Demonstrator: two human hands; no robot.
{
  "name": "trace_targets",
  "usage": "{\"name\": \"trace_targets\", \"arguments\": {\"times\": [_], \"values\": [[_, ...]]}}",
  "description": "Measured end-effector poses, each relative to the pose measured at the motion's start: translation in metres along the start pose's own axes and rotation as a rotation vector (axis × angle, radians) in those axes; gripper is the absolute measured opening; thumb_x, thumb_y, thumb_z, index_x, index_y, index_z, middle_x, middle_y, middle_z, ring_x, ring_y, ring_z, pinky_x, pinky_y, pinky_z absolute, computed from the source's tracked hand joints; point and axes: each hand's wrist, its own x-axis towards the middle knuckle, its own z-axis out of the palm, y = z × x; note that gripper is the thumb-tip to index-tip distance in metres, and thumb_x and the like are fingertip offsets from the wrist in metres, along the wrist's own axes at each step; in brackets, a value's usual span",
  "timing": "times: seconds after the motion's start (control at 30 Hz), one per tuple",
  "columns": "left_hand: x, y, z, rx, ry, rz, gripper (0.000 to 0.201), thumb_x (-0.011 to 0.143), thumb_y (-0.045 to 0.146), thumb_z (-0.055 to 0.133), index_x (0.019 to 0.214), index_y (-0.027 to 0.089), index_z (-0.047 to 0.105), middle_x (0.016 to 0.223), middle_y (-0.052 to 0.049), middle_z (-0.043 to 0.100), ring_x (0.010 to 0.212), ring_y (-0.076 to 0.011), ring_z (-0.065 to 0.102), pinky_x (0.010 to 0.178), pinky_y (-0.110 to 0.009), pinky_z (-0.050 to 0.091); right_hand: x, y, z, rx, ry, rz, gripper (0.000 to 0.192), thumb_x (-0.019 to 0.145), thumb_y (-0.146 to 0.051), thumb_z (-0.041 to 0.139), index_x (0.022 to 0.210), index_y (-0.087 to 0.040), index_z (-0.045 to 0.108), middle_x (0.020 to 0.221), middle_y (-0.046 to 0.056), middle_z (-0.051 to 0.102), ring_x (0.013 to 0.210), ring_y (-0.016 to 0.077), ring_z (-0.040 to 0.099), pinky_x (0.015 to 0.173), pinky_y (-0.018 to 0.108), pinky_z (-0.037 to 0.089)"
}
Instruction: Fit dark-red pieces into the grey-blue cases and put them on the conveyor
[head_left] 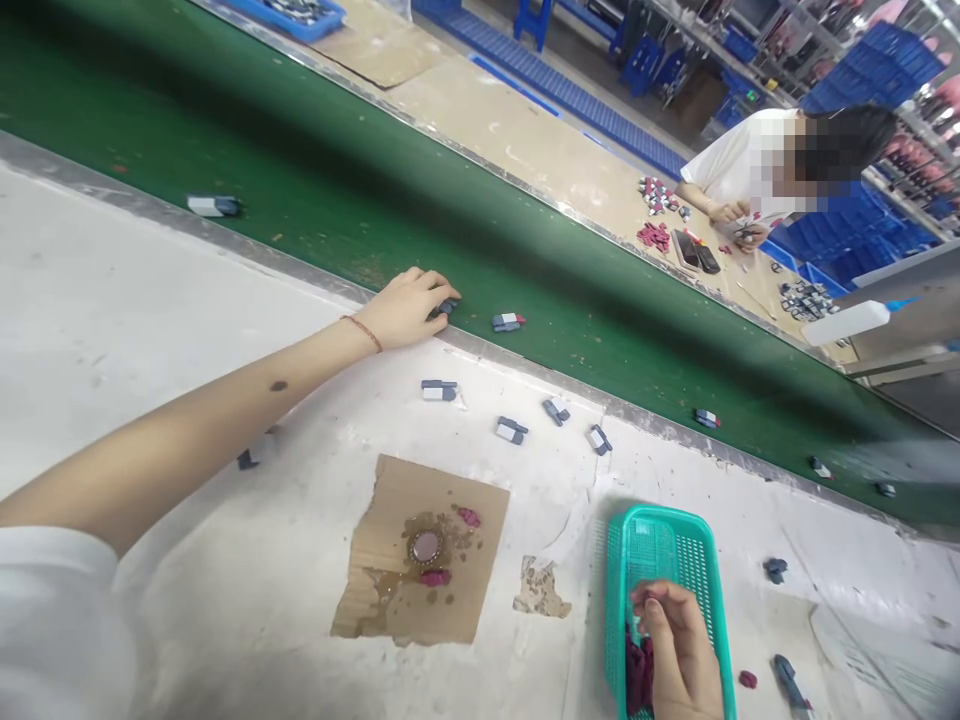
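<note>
My left hand [411, 305] reaches over the near edge of the green conveyor belt [300, 215], its fingers closed around a small dark grey plastic part [448, 306]. Another grey-and-white part [508, 322] with a red tip lies just right of it on the belt. My right hand [679, 640] is over a green plastic basket [626, 530], thumb and fingers pinched together; whatever they hold is hidden. Maroon pieces [640, 675] lie in the basket below the fingers. Several grey-and-white parts [512, 430] rest on the white table between the hands.
A stained cardboard piece [480, 580] carries a small round dish [426, 546] and two maroon pieces [435, 578]. More grey parts [787, 680] lie right of the basket. Across the belt, a person [757, 150] works with small parts; a white bottle [847, 323] stands nearby.
</note>
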Motion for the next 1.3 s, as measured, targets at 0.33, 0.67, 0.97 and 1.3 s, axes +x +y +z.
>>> {"name": "trace_targets", "arguments": {"times": [0.33,0.67,0.97,1.3], "values": [[-0.036,0.03,-0.016,-0.598,0.033,-0.385,0.027,0.083,0.035,0.059,0.099,0.014,0.055,0.077,-0.005,0.066,0.065,-0.0181,0.065,0.064,-0.031,0.054,-0.02,-0.089,0.109,0.289,-0.374,-0.219,0.016,0.085,-0.035,0.064,0.08,-0.02,0.068,0.067,0.002,0.069,0.059,0.0168,0.064,0.055,0.025,0.051],[-0.162,0.094,-0.023,-1.233,-0.239,-0.775,0.038,0.07,0.045,0.077,0.095,0.018,0.066,0.068,0.0,0.065,0.058,-0.0144,0.065,0.059,-0.026,0.055,-0.02,-0.092,0.158,-0.089,-0.445,-0.859,0.03,0.1,-0.023,0.04,0.084,-0.021,0.066,0.068,0.004,0.063,0.063,0.0178,0.059,0.06,0.028,0.049],[-0.19,0.097,-0.005,-1.201,-0.252,-0.839,0.034,0.065,0.036,0.081,0.089,0.017,0.065,0.074,-0.004,0.069,0.073,-0.0213,0.071,0.065,-0.03,0.058,-0.025,-0.095,0.162,-0.218,-0.38,-0.942,0.037,0.1,-0.017,0.036,0.071,-0.022,0.058,0.061,0.003,0.055,0.056,0.0181,0.052,0.053,0.029,0.041],[-0.205,0.1,0.006,-0.88,-0.122,-0.629,0.032,0.079,0.045,0.066,0.092,0.018,0.056,0.08,-0.006,0.07,0.054,-0.0161,0.063,0.052,-0.026,0.053,-0.017,-0.098,0.156,0.158,-0.492,-0.5,0.035,0.096,-0.033,0.048,0.064,-0.022,0.058,0.054,-0.001,0.056,0.049,0.014,0.05,0.048,0.025,0.039]]}}
